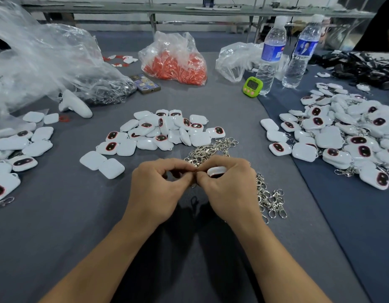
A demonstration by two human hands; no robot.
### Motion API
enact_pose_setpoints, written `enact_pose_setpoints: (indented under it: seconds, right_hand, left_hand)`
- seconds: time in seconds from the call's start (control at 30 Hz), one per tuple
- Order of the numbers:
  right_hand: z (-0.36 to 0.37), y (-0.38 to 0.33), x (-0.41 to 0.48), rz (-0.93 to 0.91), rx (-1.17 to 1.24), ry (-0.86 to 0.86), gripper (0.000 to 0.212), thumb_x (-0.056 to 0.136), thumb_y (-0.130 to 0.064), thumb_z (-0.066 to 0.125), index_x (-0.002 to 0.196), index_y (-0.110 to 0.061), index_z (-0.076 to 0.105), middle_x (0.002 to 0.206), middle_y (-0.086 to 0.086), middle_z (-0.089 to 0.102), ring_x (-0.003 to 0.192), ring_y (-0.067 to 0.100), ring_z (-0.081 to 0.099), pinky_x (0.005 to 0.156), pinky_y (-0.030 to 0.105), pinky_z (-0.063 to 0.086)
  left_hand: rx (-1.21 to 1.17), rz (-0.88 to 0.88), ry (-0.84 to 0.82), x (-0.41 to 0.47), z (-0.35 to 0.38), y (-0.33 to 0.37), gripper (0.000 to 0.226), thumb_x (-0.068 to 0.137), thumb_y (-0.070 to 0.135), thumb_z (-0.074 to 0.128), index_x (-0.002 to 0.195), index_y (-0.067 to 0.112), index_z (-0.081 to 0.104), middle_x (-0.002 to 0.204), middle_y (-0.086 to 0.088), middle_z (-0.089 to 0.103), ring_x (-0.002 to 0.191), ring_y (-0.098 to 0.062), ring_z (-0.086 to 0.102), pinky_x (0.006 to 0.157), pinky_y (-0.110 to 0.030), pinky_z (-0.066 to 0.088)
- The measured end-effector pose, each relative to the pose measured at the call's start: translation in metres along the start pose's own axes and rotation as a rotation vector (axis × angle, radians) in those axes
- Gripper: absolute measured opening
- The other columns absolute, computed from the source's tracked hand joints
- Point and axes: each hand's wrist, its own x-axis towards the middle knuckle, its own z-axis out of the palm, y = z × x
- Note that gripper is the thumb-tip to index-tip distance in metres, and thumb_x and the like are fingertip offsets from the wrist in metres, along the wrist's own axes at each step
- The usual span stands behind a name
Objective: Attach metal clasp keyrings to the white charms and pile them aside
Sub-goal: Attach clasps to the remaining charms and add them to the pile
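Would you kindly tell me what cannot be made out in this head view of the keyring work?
Head view:
How the small metal clasp keyring meets the white square charm: hidden by the pinching fingertips of the left hand and right hand.
Lime-green digital timer: display too small and blurred to read.
Left pile of white charms: cut off by the left edge.
Crumpled clear plastic bag: most contents lost in glare and creases.

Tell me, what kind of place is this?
Probably an assembly workshop: heaps of white square plastic charms cover the grey cloth-covered table, loose silver metal clasp keyrings lie beside them, and a clear plastic bag holds orange parts.
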Motion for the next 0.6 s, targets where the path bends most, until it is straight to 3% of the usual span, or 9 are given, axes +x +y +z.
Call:
enact_pose_setpoints:
  seconds: [0.2,0.3,0.47,0.6]
  right_hand:
    - [0.0015,0.0044,-0.0028,-0.083,-0.104,0.03,0.014,0.076,-0.019,0.079,0.074,-0.032,0.074,0.067,-0.02,0.068,0.067,-0.001,0.064,0.058,0.011,0.047]
    - [0.0017,0.0054,-0.001,-0.079,-0.07,0.018,0.016,0.077,-0.015,0.078,0.072,-0.029,0.074,0.064,-0.017,0.068,0.064,0.001,0.065,0.056,0.011,0.046]
    - [-0.0019,0.005,0.0037,0.001,0.062,0.007,0.018,0.074,-0.011,0.078,0.068,-0.027,0.075,0.06,-0.017,0.068,0.057,0.0,0.062,0.053,0.01,0.042]
    - [-0.0067,0.0056,0.0064,0.052,0.131,-0.076,0.018,0.073,-0.011,0.076,0.07,-0.028,0.076,0.06,-0.009,0.069,0.055,0.007,0.062,0.054,0.024,0.049]
  left_hand:
    - [0.038,-0.01,-0.013,-0.0012,0.0003,0.0001,0.026,0.078,0.016,0.085,0.08,0.041,0.079,0.076,0.026,0.072,0.073,0.003,0.065,0.063,-0.006,0.043]
    - [0.009,-0.038,-0.008,-0.0019,0.0016,-0.0015,0.022,0.077,0.018,0.086,0.078,0.039,0.079,0.071,0.024,0.072,0.065,0.002,0.066,0.058,-0.007,0.044]
    - [-0.096,-0.077,-0.075,0.0024,0.0006,-0.0061,0.024,0.077,0.017,0.084,0.075,0.04,0.078,0.07,0.012,0.074,0.058,-0.006,0.063,0.056,-0.022,0.052]
    - [-0.172,-0.083,-0.115,0.003,0.001,-0.0049,0.011,0.071,0.027,0.077,0.075,0.037,0.078,0.071,0.008,0.075,0.064,-0.021,0.068,0.06,-0.034,0.055]
